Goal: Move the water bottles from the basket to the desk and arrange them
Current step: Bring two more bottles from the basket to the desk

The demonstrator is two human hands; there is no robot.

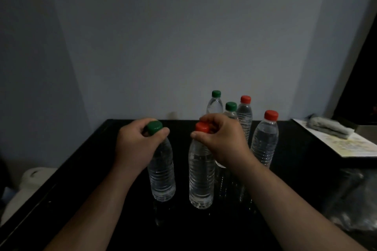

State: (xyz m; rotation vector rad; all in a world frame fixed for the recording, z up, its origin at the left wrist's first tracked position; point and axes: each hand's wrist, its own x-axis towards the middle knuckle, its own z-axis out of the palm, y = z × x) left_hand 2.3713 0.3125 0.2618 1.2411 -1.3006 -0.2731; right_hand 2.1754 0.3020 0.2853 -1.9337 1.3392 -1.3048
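Several clear water bottles stand upright on a glossy black desk (102, 199). My left hand (136, 144) grips the neck of a green-capped bottle (162, 177) just under its cap. My right hand (222, 140) pinches the neck of a red-capped bottle (201, 181) that stands beside it. Behind my right hand stand two more green-capped bottles (215, 104) (230, 110) and a red-capped bottle (244, 116). Another red-capped bottle (265, 140) stands apart to the right. No basket is in view.
A folded grey cloth (328, 126) lies on a printed sheet (350, 144) at the desk's right rear. Crumpled clear plastic (350, 199) sits at the right front. A pale wall rises just behind the desk. A white container (26, 187) stands low on the left, off the desk.
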